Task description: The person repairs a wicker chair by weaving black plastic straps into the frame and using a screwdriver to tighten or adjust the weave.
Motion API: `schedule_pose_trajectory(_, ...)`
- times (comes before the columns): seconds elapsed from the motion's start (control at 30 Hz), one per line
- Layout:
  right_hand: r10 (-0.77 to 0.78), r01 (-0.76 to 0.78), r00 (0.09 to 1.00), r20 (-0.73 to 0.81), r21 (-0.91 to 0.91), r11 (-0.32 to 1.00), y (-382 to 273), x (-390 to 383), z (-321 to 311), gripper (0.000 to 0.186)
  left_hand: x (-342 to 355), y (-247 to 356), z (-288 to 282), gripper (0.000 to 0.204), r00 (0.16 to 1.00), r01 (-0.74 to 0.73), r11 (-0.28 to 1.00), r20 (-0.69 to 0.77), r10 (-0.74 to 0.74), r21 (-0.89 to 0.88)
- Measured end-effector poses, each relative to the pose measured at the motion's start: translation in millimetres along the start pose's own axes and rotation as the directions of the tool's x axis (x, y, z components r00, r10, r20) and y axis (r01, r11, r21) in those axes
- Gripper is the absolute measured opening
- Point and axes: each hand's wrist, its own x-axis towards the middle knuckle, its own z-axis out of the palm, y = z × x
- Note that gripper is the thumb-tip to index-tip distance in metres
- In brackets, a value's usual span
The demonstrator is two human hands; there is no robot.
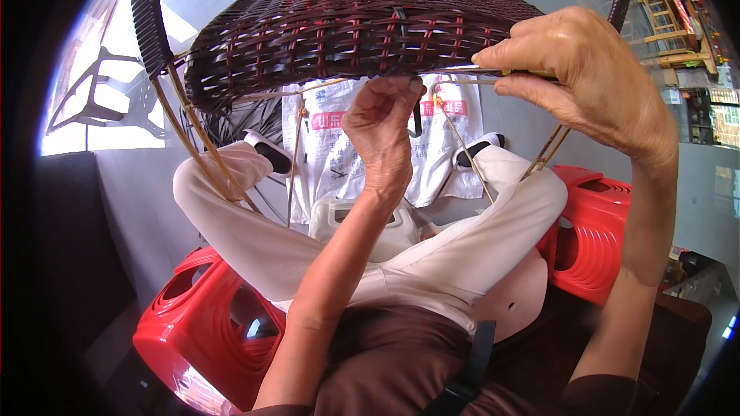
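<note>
A dark red-brown woven basketwork piece [362, 23] spans the top, on a frame of thin light rods. My left hand [381, 119] is just under its lower edge, fingertips pinched on a dark narrow strip [416, 119] that hangs down. My right hand [578, 85] grips a slim tool [528, 73] with a yellow and dark handle along the right part of that edge, its thin pale shaft lying beside the weave. The palm side of my right hand is partly hidden.
Red plastic stools [593, 254] flank my bent legs. A white printed sack [354, 169] lies on the floor beside a heap of dark strips [231, 127]. A pale plastic item [351, 227] sits between my legs. Wooden frames [671, 23] are stacked at the upper right.
</note>
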Motion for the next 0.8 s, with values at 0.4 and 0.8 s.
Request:
schedule_pose_trajectory(0.4, 0.115, -0.120, 0.992, -0.054, -0.114, 0.986, -13, -16, 8, 0.021, -2, 3, 6, 0.007, 1.000, -0.002, 1.000, -0.026, 0.002, -0.021)
schedule_pose_trajectory(0.8, 0.194, -0.193, 0.967, -0.163, 0.022, 0.981, -18, -37, 14, 0.025, 1, -4, -1, 0.012, 0.996, 0.092, 0.980, 0.036, -0.087, -0.174)
